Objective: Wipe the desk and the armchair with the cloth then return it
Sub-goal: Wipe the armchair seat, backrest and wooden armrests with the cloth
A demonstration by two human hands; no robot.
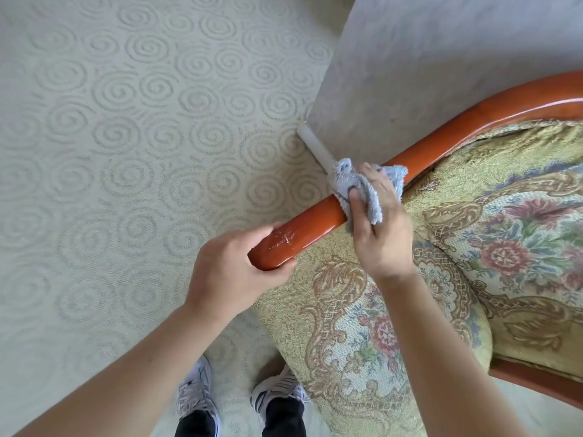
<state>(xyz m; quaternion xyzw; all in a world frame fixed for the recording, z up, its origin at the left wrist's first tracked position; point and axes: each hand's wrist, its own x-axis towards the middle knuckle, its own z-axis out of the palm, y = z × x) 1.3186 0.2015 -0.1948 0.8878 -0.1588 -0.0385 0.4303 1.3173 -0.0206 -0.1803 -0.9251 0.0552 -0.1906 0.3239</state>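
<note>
- Your left hand (pixel 233 272) grips the near end of the glossy orange-brown wooden armrest (pixel 303 228), fingers curled round it; keep that hold so the armchair stays steady.
- On that end, pale scuffs show in the varnish; I judge they need a pass once the hand shifts.
- Your right hand (pixel 378 222) presses the crumpled light-blue terry cloth (pixel 353 181) onto the armrest further along, fingers curled over and pinching its folds.
- Wrap the cloth round the rail and draw it along the curve toward the backrest, keeping firm, even pressure.
- The floral tapestry seat cushion (pixel 441 263) lies just beside the rail; avoid snagging it.
- No brand, label or writing is readable anywhere.
</note>
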